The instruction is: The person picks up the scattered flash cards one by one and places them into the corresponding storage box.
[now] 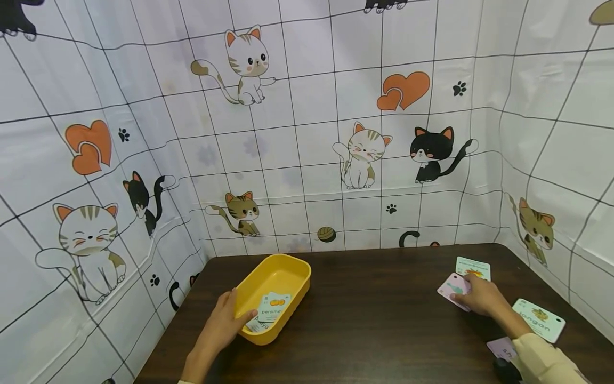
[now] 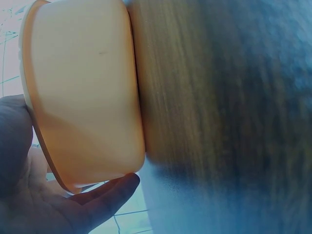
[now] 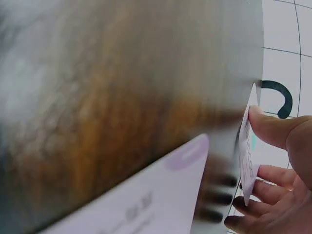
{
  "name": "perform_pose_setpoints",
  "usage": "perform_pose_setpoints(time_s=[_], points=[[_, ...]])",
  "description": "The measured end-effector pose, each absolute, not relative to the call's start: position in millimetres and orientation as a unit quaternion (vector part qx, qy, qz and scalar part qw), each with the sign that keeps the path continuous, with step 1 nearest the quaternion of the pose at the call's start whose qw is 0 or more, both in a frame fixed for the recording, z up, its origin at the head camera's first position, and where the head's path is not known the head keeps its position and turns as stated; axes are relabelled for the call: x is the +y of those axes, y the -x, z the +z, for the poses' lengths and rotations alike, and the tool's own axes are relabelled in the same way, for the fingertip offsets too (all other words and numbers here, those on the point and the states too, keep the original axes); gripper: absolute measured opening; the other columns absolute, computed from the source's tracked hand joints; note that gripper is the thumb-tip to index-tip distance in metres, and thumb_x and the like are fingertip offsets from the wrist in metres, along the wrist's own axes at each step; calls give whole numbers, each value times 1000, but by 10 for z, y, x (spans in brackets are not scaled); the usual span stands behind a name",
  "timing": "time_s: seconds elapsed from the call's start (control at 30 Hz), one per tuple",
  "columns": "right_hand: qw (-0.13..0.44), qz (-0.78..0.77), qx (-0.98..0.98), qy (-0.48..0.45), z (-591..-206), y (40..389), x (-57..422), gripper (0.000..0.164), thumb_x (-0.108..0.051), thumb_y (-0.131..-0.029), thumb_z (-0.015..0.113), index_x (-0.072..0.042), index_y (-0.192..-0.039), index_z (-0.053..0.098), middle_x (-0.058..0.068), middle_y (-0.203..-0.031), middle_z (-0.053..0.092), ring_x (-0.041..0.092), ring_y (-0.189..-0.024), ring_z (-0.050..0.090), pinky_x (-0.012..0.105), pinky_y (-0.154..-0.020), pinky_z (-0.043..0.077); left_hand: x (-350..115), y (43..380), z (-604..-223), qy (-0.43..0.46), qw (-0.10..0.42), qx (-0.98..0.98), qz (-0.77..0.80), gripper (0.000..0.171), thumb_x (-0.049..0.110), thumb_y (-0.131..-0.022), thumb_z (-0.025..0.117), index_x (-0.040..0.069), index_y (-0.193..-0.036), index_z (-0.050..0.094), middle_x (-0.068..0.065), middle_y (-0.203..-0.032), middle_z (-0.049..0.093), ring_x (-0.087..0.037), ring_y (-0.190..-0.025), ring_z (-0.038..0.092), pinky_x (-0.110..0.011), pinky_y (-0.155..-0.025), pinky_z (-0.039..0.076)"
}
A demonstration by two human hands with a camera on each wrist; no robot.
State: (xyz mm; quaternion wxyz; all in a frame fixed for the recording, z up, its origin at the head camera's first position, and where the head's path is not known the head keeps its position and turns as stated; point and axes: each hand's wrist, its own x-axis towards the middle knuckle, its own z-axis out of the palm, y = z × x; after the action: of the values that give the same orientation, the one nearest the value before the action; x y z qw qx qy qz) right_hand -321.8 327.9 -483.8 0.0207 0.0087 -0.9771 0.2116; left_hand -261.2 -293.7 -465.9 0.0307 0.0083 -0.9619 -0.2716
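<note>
From where I sit, the work looks partway along. In the yellow tray (image 1: 274,278), left of centre in the lower half of the head view, I count at least two flashcards: the persimmon card (image 1: 274,308) on top and a second card (image 1: 259,325) partly under it. My left hand (image 1: 225,316) grips the tray's left rim. At the right of the frame, my right hand (image 1: 479,295) pinches the pink flashcard (image 1: 453,288) between thumb and fingers; I cannot tell whether that card is wholly off the dark wooden table (image 1: 364,309). Outside the tray, so left to handle as I judge, are the pale green card (image 1: 475,266) just behind it, the longan card (image 1: 538,320) at lower right, and the lilac card (image 1: 501,348) below that. My right forearm (image 1: 513,320) and sleeve (image 1: 544,357) partly cover those last two, and a dark object (image 1: 506,370) I cannot identify sits beside the sleeve
</note>
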Motion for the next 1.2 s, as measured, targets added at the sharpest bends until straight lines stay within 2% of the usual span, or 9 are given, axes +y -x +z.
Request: perform_pose_setpoints(time_s=[0.23,0.67,1.2], points=[[37,221,-975,-5,-4791,3218,3251,76,-20,-89,84,26,-135,45,48,-128,55,59,-109,59,68,-92,50,-2935,2621,-4670,-10,29,-962,-273,102,53,-101,71,-10,-166,24,-36,-164,34,-54,-142,50,-69,-114,44],[53,219,-974,-7,-4773,3233,3224,66,-13,-89,81,24,-134,48,50,-128,55,60,-110,60,69,-91,50,-2957,2604,-4689,1,40,-960,-277,101,53,-102,70,-11,-165,25,-35,-165,34,-53,-142,51,-67,-112,46],[71,240,-968,-14,-4740,3248,3121,53,-4,-88,77,19,-131,55,48,-123,59,49,-97,61,64,-83,51,-2941,2599,-4651,-1,33,-960,-279,101,51,-102,71,-12,-165,24,-36,-165,33,-53,-142,51,-67,-112,46]])
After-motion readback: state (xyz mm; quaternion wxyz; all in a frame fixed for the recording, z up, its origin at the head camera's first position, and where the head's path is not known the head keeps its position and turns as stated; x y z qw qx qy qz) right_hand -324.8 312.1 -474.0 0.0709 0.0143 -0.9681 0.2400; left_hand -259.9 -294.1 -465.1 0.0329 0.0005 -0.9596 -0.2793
